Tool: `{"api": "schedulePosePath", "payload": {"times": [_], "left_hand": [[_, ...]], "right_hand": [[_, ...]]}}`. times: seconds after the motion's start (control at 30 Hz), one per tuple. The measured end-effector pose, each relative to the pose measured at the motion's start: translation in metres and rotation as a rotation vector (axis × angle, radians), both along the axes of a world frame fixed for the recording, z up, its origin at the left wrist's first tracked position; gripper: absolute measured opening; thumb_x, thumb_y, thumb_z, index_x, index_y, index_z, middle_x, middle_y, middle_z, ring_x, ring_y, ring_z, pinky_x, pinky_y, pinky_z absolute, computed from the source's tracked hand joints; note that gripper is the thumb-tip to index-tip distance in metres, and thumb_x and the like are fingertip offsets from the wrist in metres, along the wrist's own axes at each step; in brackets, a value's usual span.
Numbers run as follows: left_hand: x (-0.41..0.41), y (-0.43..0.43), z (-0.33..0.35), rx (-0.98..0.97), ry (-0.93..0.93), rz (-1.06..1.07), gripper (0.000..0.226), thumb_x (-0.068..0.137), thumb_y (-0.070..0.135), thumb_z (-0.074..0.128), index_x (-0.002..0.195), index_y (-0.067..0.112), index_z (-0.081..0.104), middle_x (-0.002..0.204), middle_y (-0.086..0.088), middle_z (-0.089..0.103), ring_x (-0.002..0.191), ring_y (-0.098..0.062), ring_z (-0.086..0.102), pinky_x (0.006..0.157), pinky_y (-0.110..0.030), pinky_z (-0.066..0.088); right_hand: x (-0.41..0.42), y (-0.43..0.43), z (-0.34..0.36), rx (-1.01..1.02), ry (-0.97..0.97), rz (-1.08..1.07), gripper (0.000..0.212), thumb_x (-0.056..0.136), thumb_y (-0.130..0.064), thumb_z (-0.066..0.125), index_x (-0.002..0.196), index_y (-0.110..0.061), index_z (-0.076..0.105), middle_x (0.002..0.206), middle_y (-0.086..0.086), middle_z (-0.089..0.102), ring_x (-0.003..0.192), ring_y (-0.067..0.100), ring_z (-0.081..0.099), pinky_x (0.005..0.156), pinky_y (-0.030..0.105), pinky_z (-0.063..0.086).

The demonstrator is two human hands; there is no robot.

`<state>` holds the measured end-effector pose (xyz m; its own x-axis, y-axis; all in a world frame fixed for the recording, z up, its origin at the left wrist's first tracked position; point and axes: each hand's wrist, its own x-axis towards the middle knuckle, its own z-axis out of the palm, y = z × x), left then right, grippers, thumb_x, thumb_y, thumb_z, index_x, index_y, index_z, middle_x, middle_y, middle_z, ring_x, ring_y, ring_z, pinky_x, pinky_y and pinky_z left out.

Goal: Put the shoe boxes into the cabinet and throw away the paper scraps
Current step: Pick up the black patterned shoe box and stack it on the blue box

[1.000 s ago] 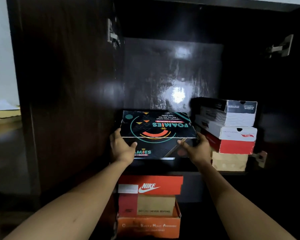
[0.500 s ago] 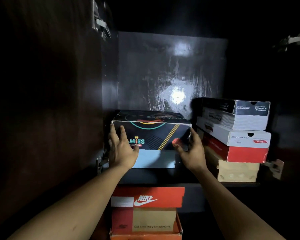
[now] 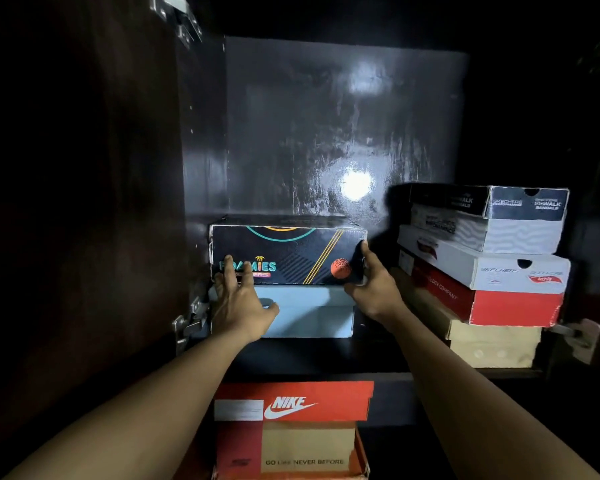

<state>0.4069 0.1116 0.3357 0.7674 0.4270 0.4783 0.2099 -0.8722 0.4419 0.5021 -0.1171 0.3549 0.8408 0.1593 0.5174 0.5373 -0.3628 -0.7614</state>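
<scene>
Within the last second the black shoe box (image 3: 288, 254) has been brought from a tilted carry in front of the shelf (image 3: 326, 358) down onto the pale blue box (image 3: 305, 317) at the centre of the frame. It has since been pushed deeper, so that a strip of the pale lid is left bare in front of it. The left hand (image 3: 239, 303) is spread wide, its straight fingers laid flat against the lower left of the box's front face. The right hand (image 3: 373, 289) is wrapped round the lower right corner, one finger run up the edge. This box can be judged all but stowed in the cabinet (image 3: 84, 202); only release is left, and the paper scraps, nowhere in view, are yet to be dealt with. Room is tight sideways: the box's left end is set just beside the left wall (image 3: 201, 150), and the right hand is held in the narrow gap before the stack of four boxes (image 3: 482, 271) at the right of the frame. Ample height is left open above, up the glossy back panel (image 3: 343, 116). How near the box's rear is to that panel cannot be told.
</scene>
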Motion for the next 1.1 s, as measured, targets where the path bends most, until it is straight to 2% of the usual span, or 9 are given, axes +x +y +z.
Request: {"api": "schedulePosePath", "payload": {"times": [0.1, 0.27, 0.4, 0.47, 0.53, 0.63, 0.73, 0.97, 1.1], "left_hand": [[0.002, -0.003, -0.001, -0.001, -0.009, 0.023, 0.097, 0.081, 0.054, 0.065, 0.157, 0.023, 0.013, 0.163, 0.001, -0.019, 0.151, -0.031, 0.001, 0.114, -0.047, 0.031], [-0.007, -0.001, 0.004, -0.080, -0.016, -0.012, 0.095, 0.082, 0.051, 0.067, 0.157, 0.024, 0.015, 0.164, 0.002, -0.012, 0.149, -0.031, 0.010, 0.108, -0.047, 0.038], [-0.023, -0.001, 0.008, -0.148, -0.020, -0.077, 0.096, 0.081, 0.050, 0.071, 0.157, 0.023, 0.018, 0.165, 0.002, -0.008, 0.150, -0.029, 0.014, 0.112, -0.044, 0.035], [-0.037, -0.006, 0.010, -0.154, -0.028, -0.108, 0.092, 0.081, 0.048, 0.072, 0.155, 0.020, 0.025, 0.165, 0.000, -0.002, 0.148, -0.026, 0.021, 0.112, -0.039, 0.035], [-0.054, -0.014, 0.010, -0.163, -0.033, -0.151, 0.090, 0.080, 0.047, 0.073, 0.153, 0.018, 0.029, 0.165, -0.001, 0.004, 0.146, -0.025, 0.028, 0.111, -0.037, 0.035], [-0.084, -0.032, 0.006, -0.177, 0.003, -0.199, 0.089, 0.080, 0.048, 0.073, 0.152, 0.018, 0.030, 0.164, -0.003, 0.008, 0.145, -0.024, 0.032, 0.112, -0.037, 0.035], [-0.115, -0.063, -0.002, -0.208, 0.041, -0.256, 0.087, 0.081, 0.047, 0.073, 0.152, 0.018, 0.031, 0.163, -0.005, 0.012, 0.146, -0.027, 0.028, 0.113, -0.039, 0.034], [-0.193, -0.171, -0.036, -0.271, 0.171, -0.529, 0.079, 0.078, 0.045, 0.076, 0.144, 0.014, 0.045, 0.149, -0.008, 0.042, 0.134, -0.024, 0.045, 0.110, -0.029, 0.037], [-0.233, -0.239, -0.062, -0.279, 0.276, -0.675, 0.078, 0.082, 0.043, 0.074, 0.147, 0.016, 0.041, 0.150, -0.006, 0.044, 0.135, -0.024, 0.045, 0.106, -0.027, 0.036]], "right_hand": [[0.003, -0.002, -0.004, -0.008, 0.017, 0.027, 0.094, 0.082, 0.001, 0.072, 0.158, -0.025, 0.022, 0.139, -0.007, 0.051, 0.128, 0.010, 0.050, 0.109, 0.026, 0.042], [-0.002, -0.005, -0.001, -0.054, 0.024, 0.072, 0.094, 0.085, 0.002, 0.073, 0.158, -0.017, 0.018, 0.140, -0.005, 0.045, 0.127, 0.007, 0.044, 0.084, -0.005, 0.034], [-0.025, -0.005, -0.015, -0.036, 0.010, 0.027, 0.092, 0.084, -0.016, 0.078, 0.157, -0.027, 0.023, 0.150, -0.002, 0.042, 0.136, 0.013, 0.043, 0.110, 0.028, 0.042], [-0.035, -0.012, -0.026, -0.028, 0.050, 0.037, 0.093, 0.079, -0.030, 0.079, 0.155, -0.033, 0.026, 0.146, 0.004, 0.049, 0.129, 0.020, 0.054, 0.108, 0.039, 0.048], [-0.064, -0.019, -0.026, -0.044, 0.067, 0.022, 0.094, 0.074, -0.041, 0.078, 0.153, -0.031, 0.030, 0.137, 0.005, 0.055, 0.121, 0.020, 0.060, 0.103, 0.035, 0.051], [-0.113, -0.037, -0.027, -0.085, 0.083, -0.022, 0.084, 0.082, -0.022, 0.079, 0.152, -0.011, 0.034, 0.134, 0.001, 0.053, 0.122, 0.015, 0.055, 0.102, 0.022, 0.044], [-0.163, -0.071, -0.038, -0.083, 0.134, -0.090, 0.090, 0.080, -0.026, 0.080, 0.154, -0.014, 0.032, 0.148, 0.009, 0.047, 0.133, 0.023, 0.051, 0.113, 0.037, 0.042], [-0.294, -0.171, -0.090, -0.101, 0.287, -0.321, 0.086, 0.082, -0.031, 0.079, 0.154, -0.019, 0.033, 0.148, 0.009, 0.047, 0.133, 0.027, 0.051, 0.110, 0.039, 0.045], [-0.365, -0.230, -0.126, -0.073, 0.379, -0.446, 0.086, 0.086, -0.033, 0.077, 0.155, -0.020, 0.029, 0.151, 0.009, 0.043, 0.136, 0.028, 0.048, 0.110, 0.040, 0.046]]}}
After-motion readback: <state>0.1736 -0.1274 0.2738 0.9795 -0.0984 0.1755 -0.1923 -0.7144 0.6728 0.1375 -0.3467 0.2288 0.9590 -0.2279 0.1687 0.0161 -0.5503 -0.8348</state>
